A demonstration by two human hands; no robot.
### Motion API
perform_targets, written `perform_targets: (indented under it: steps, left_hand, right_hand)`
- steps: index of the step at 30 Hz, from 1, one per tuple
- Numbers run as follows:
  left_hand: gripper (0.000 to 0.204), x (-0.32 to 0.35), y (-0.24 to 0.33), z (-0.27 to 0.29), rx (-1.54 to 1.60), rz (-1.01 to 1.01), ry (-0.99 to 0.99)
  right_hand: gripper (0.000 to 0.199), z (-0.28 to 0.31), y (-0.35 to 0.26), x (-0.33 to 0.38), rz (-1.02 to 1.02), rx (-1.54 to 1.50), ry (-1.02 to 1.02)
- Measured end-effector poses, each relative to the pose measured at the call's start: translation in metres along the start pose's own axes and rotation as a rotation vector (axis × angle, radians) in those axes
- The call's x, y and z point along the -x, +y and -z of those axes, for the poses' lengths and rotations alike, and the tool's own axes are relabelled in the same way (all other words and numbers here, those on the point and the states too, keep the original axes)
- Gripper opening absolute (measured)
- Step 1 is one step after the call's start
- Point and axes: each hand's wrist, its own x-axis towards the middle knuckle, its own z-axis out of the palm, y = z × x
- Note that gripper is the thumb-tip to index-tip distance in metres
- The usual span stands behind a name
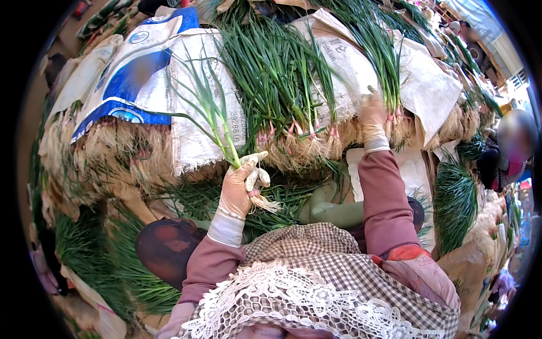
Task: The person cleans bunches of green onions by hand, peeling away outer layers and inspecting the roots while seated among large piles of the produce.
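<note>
My left hand (240, 183) wears a pale glove and is closed around a few spring onions (226, 133). Their green leaves fan upward and their pale roots hang below the fist. My right hand (372, 116), also gloved, is stretched forward to the heap, beside the pinkish stem ends of a bunch of spring onions (387, 73). Its fingers are blurred and partly hidden, so I cannot make out a grip. Between my hands, a thick row of spring onions (271, 73) lies across white woven sacks (197, 101), roots toward me.
A blue-and-white sack (127, 82) covers bundled roots (121, 147) on the left. Loose green leaves (271, 198) lie around my legs. More leafy bundles stand at the lower left (135, 265) and right (455, 203). At the right edge sits another person (502, 161).
</note>
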Motion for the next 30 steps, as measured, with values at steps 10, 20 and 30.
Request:
perform_targets:
  steps: [10, 20, 30]
  left_hand:
    - [0.033, -0.004, -0.006, 0.001, -0.038, 0.02, 0.029]
    - [0.025, -0.006, -0.008, -0.005, -0.01, 0.067, 0.073]
    - [0.025, -0.009, -0.007, -0.007, -0.034, 0.046, 0.054]
  right_hand:
    - [0.023, -0.037, -0.002, 0.046, -0.062, 0.758, -0.621]
    - [0.034, -0.051, 0.002, 0.019, -0.173, 0.433, -0.542]
    - [0.029, 0.018, -0.039, -0.016, -0.246, -0.644, -0.682]
